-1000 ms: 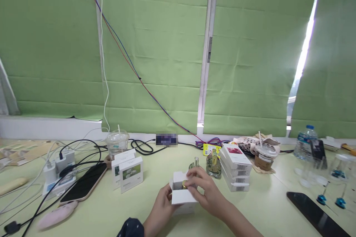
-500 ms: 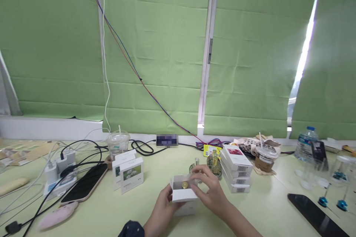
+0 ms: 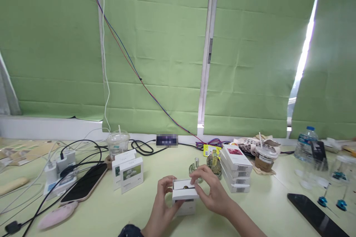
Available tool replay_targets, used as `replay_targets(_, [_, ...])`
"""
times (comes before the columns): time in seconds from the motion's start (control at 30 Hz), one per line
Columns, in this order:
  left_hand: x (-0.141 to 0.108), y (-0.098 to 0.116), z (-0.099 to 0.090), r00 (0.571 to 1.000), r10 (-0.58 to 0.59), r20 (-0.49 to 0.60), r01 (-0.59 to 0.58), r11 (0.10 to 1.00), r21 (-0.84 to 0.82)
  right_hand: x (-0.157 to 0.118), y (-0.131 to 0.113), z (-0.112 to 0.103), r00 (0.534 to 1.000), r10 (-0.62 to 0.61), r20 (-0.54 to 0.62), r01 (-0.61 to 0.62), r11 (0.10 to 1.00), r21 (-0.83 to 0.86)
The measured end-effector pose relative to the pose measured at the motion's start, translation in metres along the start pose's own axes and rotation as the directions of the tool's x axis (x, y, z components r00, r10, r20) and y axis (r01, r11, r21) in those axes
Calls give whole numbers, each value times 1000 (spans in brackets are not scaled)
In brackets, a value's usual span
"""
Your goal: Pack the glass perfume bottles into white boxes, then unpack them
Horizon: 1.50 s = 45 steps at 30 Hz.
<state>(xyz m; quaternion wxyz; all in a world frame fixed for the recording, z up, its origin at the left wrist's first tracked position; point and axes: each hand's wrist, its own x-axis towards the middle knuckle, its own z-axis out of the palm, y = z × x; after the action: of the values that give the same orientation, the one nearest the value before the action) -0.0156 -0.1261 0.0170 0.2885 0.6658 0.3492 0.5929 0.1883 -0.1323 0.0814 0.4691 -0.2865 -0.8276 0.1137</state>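
Note:
A small white cardboard box (image 3: 185,194) stands upright on the table before me, its top partly open. Between its flaps shows part of a round gold-brown cap (image 3: 185,187). My left hand (image 3: 164,200) grips the box from the left, thumb on the front face and fingers at the back corner. At the right end of the opening, the fingertips of my right hand (image 3: 211,190) are closed at a top flap. Just behind that hand stand a clear glass bottle (image 3: 194,167) and a dark patterned glass bottle (image 3: 214,166) with a gold-coloured neck.
Two white boxes (image 3: 131,177) with flower pictures stand to the left. A stack of white boxes (image 3: 236,172) rises on the right. Phones (image 3: 86,183), tangled cables, a lidded drink cup (image 3: 265,157) and a water bottle (image 3: 304,144) lie around the edges.
A flap at the back of the box has come down over the opening and hides most of the gold cap. My left fingers have moved up to the back left corner.

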Motion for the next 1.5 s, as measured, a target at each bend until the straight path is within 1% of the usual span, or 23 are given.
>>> replay_targets(0.07, [-1, -1, 0, 999, 52, -4, -52, 998, 24, 0, 0, -1, 1000, 12, 14, -12, 1000, -3])
replay_targets(0.2, [0, -3, -3, 987, 134, 91, -143, 985, 95, 1, 0, -1, 999, 24, 36, -23, 1000, -4])
replay_targets(0.47, [2, -1, -5, 979, 152, 138, -167, 980, 105, 1, 0, -1, 999, 39, 37, -39, 999, -7])
replay_targets(0.57, [1, 1, -4, 982, 139, 130, -152, 984, 91, -1, 2, 1, 999, 38, 4, -38, 999, 7])
replay_targets(0.63, [1, 3, -2, 987, 130, 91, -137, 988, 69, 0, 4, 3, 998, 49, -32, -48, 998, 37])
replay_targets(0.7, [1, 4, -1, 990, 127, 56, -129, 991, 41, 1, 5, 5, 995, 86, -55, -81, 993, 84])
replay_targets(0.77, [1, 5, 0, 991, 126, 48, -128, 991, 29, 2, 5, 5, 991, 127, -50, -120, 984, 130])
replay_targets(0.83, [2, 6, 0, 989, 118, 84, -123, 991, 55, 4, 5, 5, 990, 139, -25, -133, 977, 165])
replay_targets(0.93, [4, 7, -3, 986, 99, 137, -116, 986, 123, 5, 6, 2, 994, 112, 14, -113, 971, 212])
replay_targets(1.03, [5, 9, -5, 986, 83, 147, -107, 980, 165, 4, 7, -5, 992, 111, 58, -123, 952, 279])
replay_targets(1.13, [7, 14, -4, 986, 46, 161, -73, 984, 161, 4, 8, -15, 980, 117, 163, -164, 935, 315])
replay_targets(1.2, [8, 17, -2, 986, 15, 169, -40, 989, 144, 4, 8, -20, 961, 123, 246, -198, 930, 308])
replay_targets(1.27, [9, 20, -1, 985, -8, 171, -15, 991, 131, 5, 7, -22, 945, 134, 300, -226, 928, 297])
replay_targets(1.33, [9, 22, 0, 984, -22, 178, 0, 992, 124, 5, 6, -18, 947, 153, 284, -234, 931, 280])
replay_targets(1.43, [9, 24, -1, 982, -40, 185, 15, 991, 132, 4, 6, -7, 966, 198, 165, -238, 932, 273])
replay_targets(1.5, [9, 25, -1, 985, -36, 168, 13, 990, 138, 4, 8, 1, 972, 216, 89, -233, 927, 294])
